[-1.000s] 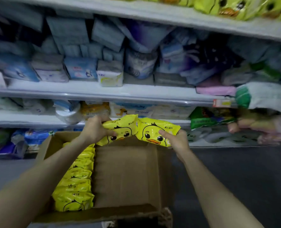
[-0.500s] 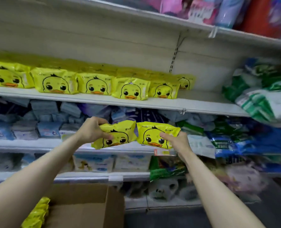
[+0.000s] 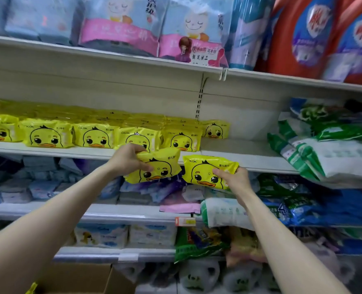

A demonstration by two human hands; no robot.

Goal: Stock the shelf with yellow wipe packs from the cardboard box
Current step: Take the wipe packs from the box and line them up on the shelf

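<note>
Just below the shelf front edge, two yellow wipe packs sit side by side, long axes near level, duck faces toward the camera. The left grip curls round the left pack, right end raised. The right grip pinches the right pack, right end dipped. On the shelf, a stocked row stands left and green-and-white bags lie right. Both packs are glossy with orange beaks.

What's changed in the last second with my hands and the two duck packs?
Both packs rose from just above the cardboard box to the front edge of the yellow-pack shelf. Unchanged: the left hand grips the left pack, the right hand grips the right pack; neither is let go.
</note>
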